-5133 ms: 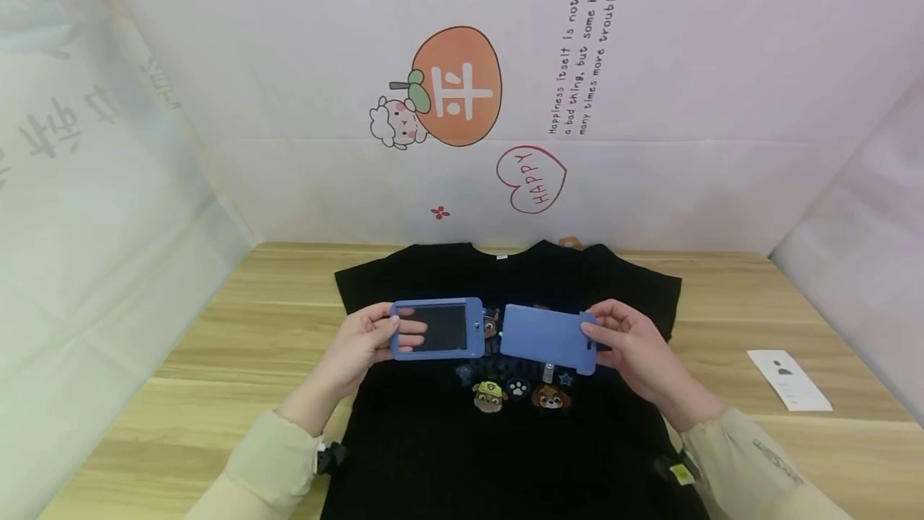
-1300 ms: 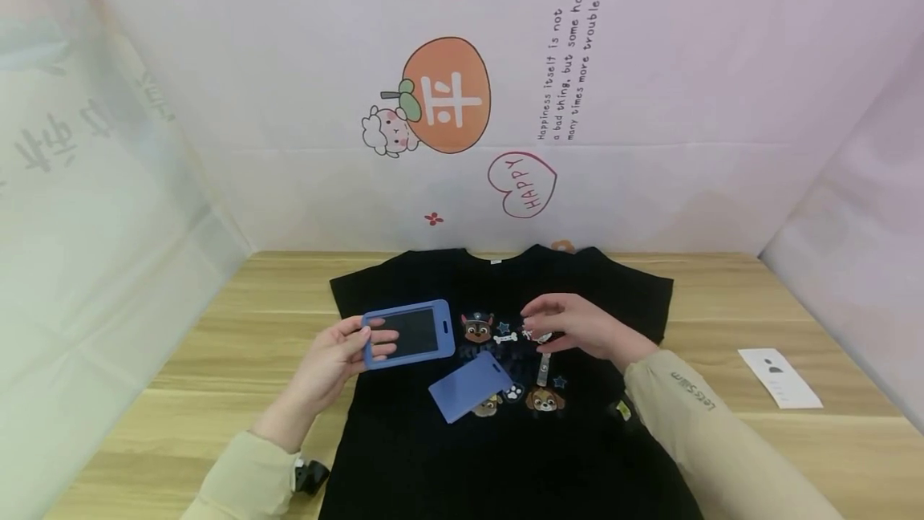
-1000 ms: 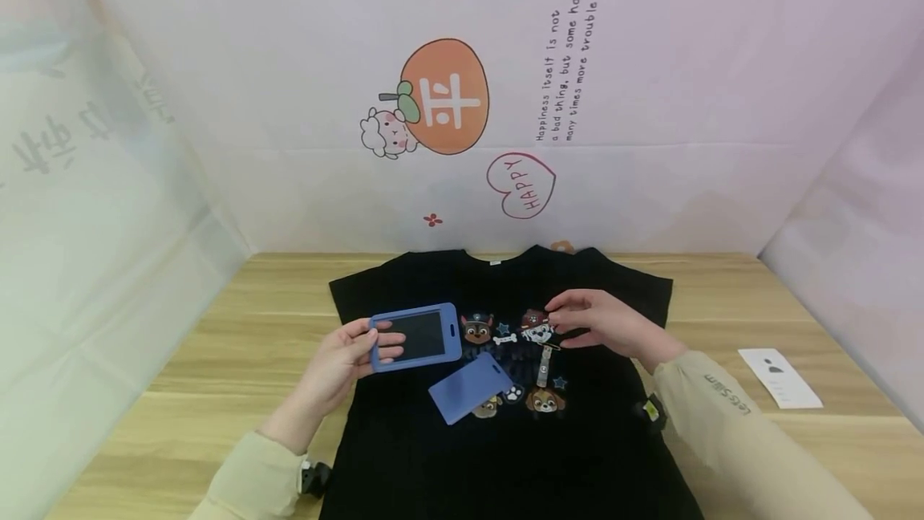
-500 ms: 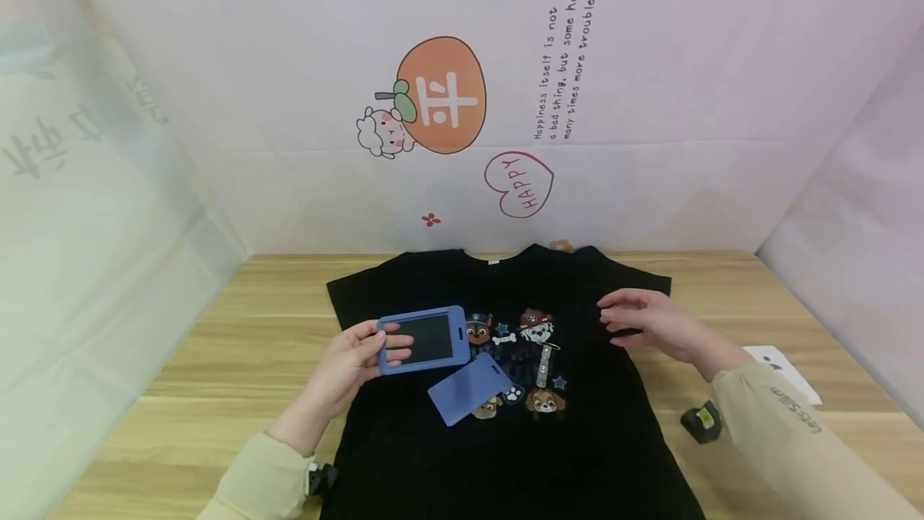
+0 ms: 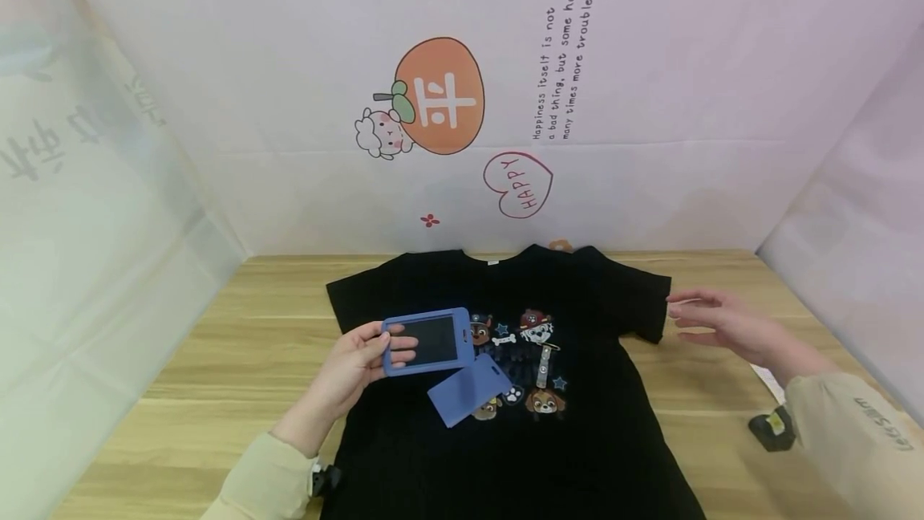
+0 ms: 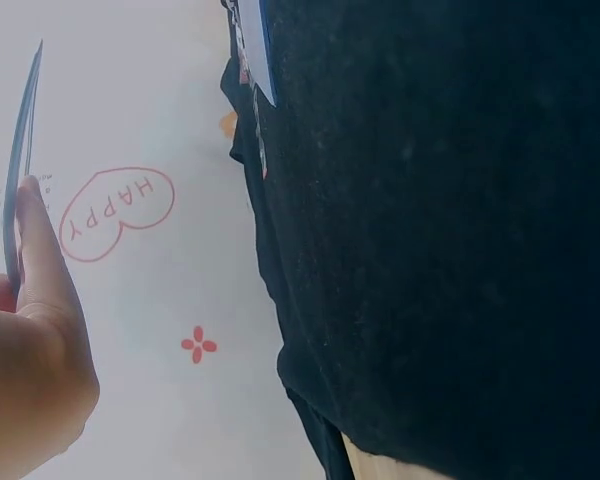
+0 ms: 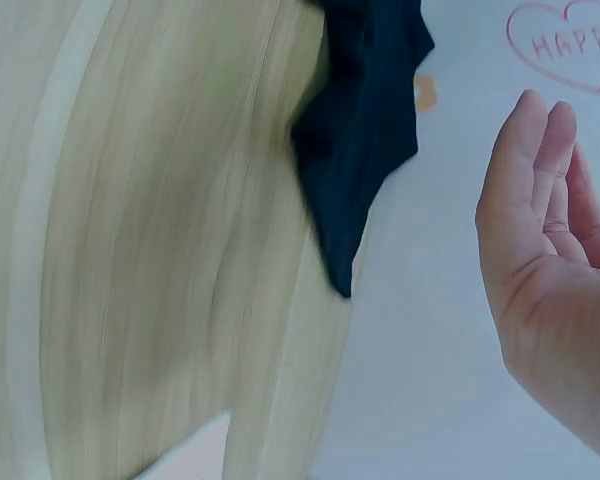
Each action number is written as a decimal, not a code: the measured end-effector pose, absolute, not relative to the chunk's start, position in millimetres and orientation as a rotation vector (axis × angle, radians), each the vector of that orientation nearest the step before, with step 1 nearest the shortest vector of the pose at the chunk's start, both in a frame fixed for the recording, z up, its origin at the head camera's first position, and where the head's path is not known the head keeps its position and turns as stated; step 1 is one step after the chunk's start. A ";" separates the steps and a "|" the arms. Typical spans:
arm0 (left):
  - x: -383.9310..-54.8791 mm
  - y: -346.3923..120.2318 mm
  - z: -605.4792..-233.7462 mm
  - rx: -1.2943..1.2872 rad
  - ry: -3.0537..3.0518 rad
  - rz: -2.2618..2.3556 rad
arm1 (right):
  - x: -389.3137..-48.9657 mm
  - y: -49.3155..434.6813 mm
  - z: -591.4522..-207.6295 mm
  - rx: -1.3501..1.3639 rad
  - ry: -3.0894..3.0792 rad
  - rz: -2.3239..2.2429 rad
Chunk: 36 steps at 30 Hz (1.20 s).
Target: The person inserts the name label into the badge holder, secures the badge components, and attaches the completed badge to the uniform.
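My left hand [image 5: 345, 367] pinches the blue frame half of a card holder [image 5: 463, 355] by its left end, thumb on the front and fingers showing through the clear window. In the left wrist view the card holder frame [image 6: 18, 170] is seen edge-on, above the thumb. The flat blue cover half [image 5: 465, 398] lies on the black T-shirt [image 5: 520, 456], partly under the frame in the head view. Past the shirt's right sleeve, my right hand [image 5: 736, 333] hovers with relaxed fingers and holds nothing. A white card [image 5: 769, 383] lies on the table, mostly hidden by the right forearm.
A clear strap with a metal clip [image 5: 544, 366] lies on the shirt's cartoon print. The wooden table [image 5: 238, 359] extends on both sides of the shirt. A printed white cloth [image 5: 635, 183] hangs behind it, with cloth sides left and right.
The right hand has let go of the blue cover, which now lies on the shirt, and has moved right past the sleeve. The left hand still holds the frame, now slightly right of where it was.
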<state>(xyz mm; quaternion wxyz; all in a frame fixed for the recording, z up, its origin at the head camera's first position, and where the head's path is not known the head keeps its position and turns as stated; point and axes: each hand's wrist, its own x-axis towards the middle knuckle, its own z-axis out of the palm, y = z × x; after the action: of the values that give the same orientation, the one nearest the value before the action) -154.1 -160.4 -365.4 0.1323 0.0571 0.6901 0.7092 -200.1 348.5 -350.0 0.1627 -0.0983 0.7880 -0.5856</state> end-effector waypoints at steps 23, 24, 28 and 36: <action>-154.0 -158.4 -368.1 0.147 2.002 2.054 | -181.0 431.2 -362.1 -0.078 2.513 -1.356; -153.9 -158.4 -368.2 0.149 2.002 2.053 | -180.0 435.2 -363.7 -0.060 2.519 -1.352; -153.8 -158.4 -368.4 0.144 2.003 2.053 | -176.6 450.8 -369.4 -0.035 2.552 -1.324; -152.9 -160.1 -367.4 0.164 1.996 2.047 | -167.5 467.4 -373.4 -0.017 2.737 -0.998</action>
<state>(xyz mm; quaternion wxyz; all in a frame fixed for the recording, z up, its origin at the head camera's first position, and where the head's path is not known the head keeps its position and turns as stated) -152.9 -160.1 -367.4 0.1386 0.0568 0.6903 0.7079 -167.5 467.4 -373.4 0.1140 -0.0058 0.9334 -0.3403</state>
